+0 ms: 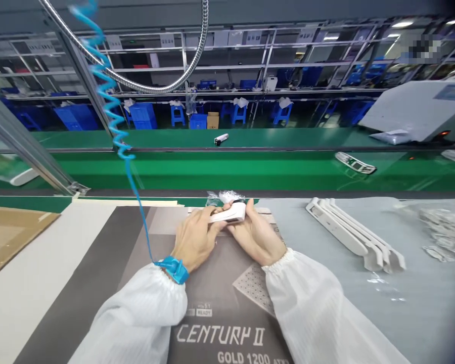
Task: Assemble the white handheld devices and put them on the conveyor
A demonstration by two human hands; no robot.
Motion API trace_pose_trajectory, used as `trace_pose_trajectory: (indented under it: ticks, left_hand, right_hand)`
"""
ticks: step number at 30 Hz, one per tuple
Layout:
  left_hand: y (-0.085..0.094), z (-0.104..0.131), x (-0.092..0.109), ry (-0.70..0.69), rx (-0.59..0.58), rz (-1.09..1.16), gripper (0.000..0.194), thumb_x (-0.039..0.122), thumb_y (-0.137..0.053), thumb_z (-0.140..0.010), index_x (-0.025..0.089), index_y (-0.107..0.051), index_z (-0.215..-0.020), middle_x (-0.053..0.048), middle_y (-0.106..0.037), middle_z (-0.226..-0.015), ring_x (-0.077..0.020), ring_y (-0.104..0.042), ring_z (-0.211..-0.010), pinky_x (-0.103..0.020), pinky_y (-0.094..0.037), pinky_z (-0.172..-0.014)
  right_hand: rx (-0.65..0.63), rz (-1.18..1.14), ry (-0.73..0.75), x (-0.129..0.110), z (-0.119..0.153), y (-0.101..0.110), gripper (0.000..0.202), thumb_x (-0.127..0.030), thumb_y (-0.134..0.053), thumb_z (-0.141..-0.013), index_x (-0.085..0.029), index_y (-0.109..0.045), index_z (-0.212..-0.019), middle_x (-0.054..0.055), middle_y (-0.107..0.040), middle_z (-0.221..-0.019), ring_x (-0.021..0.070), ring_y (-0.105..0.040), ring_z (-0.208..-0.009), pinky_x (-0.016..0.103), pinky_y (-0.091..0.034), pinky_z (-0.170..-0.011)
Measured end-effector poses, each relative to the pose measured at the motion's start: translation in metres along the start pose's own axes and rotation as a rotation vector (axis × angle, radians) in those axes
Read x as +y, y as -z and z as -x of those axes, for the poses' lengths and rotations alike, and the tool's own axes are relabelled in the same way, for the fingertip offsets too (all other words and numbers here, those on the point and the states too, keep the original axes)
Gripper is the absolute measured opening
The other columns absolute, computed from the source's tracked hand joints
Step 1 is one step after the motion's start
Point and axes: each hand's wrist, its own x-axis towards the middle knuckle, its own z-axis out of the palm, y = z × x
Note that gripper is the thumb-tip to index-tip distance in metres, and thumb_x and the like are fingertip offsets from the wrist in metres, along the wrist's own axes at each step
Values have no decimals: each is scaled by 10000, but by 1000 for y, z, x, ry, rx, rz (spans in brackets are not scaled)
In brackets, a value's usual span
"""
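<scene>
Left hand (195,237) and right hand (255,236) both clasp a small white plastic casing (229,213) near the grey printed carton's (144,283) far edge; bare carton lies nearer.

Grey mat (227,303) reads "CENTURY II"; "GOLD 1200"; "READY".

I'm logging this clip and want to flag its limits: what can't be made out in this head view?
- White part: its underside and near end are covered by the left hand and right hand.
- Printed sheet: its lettering is cut by the bottom edge.
- Clear bags at right: contents too blurred.
- Small item on the conveyor: too small to identify.
</scene>
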Motion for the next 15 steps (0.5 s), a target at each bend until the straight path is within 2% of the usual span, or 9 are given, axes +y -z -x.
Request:
trace_pose_trajectory:
  ticks: [3,7,9,12,15]
  left_hand:
    - [-1,3,3,-98,126,115,487,479,-530,-935,245,-487,-1360,-92,-585,-1357,-261,-549,-1235,-401,-410,-1047]
    - [-5,6,15,-153,183,180,353,394,-449,-983,227,-571,-1268,-92,-611,-1314,-236,-568,-1211,-357,-427,-1038]
    - [-4,6,16,-150,188,201,359,394,-461,-976,220,-571,-1271,-95,-612,-1313,-237,-570,-1210,-352,-429,-1041]
    - [4,3,5,-76,46,198,405,443,-504,-946,272,-548,-1311,-74,-636,-1290,-254,-595,-1185,-377,-460,-1002]
    - [23,-8,-21,115,-171,246,387,486,-585,-879,257,-629,-1187,-73,-734,-1022,-252,-691,-958,-344,-536,-803]
  right_hand:
    - [5,-5,20,12,2,-12,326,-527,-566,-901,-221,-621,-999,65,-682,-1037,227,-612,-1117,391,-515,-972]
    - [104,-105,34,25,2,-20,219,-412,-668,-857,-207,-650,-931,61,-699,-989,220,-611,-1127,374,-523,-990]
    - [90,-116,6,26,1,-18,204,-396,-676,-857,-205,-657,-927,58,-705,-992,220,-612,-1132,374,-521,-999]
    - [53,-81,-24,23,-2,-9,231,-414,-644,-884,-193,-668,-949,68,-709,-1032,226,-622,-1126,386,-520,-1005]
    - [174,-49,15,21,-7,4,269,-445,-626,-896,-195,-676,-982,82,-706,-1098,222,-651,-1097,381,-525,-1006]
